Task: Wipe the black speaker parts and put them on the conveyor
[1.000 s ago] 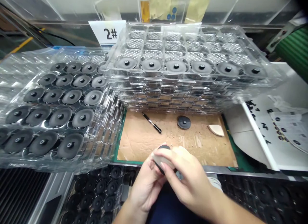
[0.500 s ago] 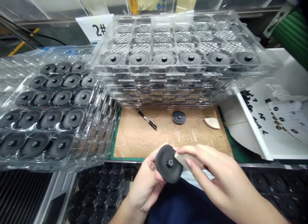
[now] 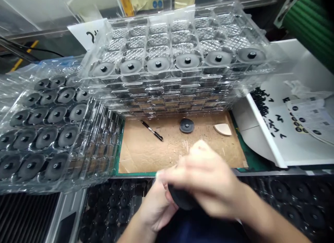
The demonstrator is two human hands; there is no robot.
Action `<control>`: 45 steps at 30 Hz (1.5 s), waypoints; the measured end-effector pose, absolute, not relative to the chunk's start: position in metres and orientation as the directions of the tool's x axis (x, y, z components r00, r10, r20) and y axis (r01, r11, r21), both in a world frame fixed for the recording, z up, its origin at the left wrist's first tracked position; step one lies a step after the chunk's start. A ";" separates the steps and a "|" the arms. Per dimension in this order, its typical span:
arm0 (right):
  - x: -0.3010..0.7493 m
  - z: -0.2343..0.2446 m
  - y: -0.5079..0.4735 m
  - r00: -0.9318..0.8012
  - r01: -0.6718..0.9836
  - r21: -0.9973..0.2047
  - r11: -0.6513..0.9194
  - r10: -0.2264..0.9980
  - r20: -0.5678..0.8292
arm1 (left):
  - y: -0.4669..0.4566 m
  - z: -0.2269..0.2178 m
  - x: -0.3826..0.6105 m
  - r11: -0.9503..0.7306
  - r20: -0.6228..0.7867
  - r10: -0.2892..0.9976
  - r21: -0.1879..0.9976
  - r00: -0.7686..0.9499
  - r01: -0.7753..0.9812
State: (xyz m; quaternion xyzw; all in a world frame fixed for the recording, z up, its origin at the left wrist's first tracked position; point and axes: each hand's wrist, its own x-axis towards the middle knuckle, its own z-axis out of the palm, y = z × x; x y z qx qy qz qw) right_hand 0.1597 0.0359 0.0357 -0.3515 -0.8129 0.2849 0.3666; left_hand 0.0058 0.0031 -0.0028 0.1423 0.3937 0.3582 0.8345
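My left hand [image 3: 153, 204] holds a black round disc [image 3: 181, 199] from below, near the table's front edge. My right hand [image 3: 208, 182] lies over the disc and hides most of it; it is smeared by motion, so I cannot see what its fingers grip. Earlier it pressed a beige wedge-shaped pad against the disc. A second black disc [image 3: 187, 125] and a beige wedge [image 3: 223, 129] lie on the brown cardboard mat [image 3: 146, 149].
A stack of clear blister trays [image 3: 177, 79] stands behind the mat, its top tray holding a front row of discs. Another tray stack [image 3: 47, 131] full of discs sits at the left. A black pen [image 3: 152, 130] lies on the mat. White printed sheets [image 3: 294, 128] lie at the right.
The disc was turned face up in my left hand half a second ago; now my right hand has swept over it and covers it. The camera has tilted and shifted.
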 end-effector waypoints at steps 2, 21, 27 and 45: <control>0.172 0.014 0.041 -0.232 0.452 -0.823 0.345 0.936 0.264 | 0.004 -0.003 0.007 0.727 -0.519 0.685 0.440 0.512 -0.527; 0.147 0.040 0.009 -0.188 0.509 -0.770 0.383 0.923 0.335 | 0.006 -0.004 0.006 0.592 -0.513 0.791 0.500 0.334 -0.633; 0.126 0.039 0.021 -0.377 0.505 -0.742 0.442 0.886 0.270 | 0.002 -0.003 0.001 0.539 -0.529 0.814 0.534 0.239 -0.652; 0.142 0.033 0.042 -0.467 0.389 -0.714 0.582 0.792 0.392 | -0.002 0.002 -0.019 0.661 -0.439 0.740 0.335 0.509 -0.672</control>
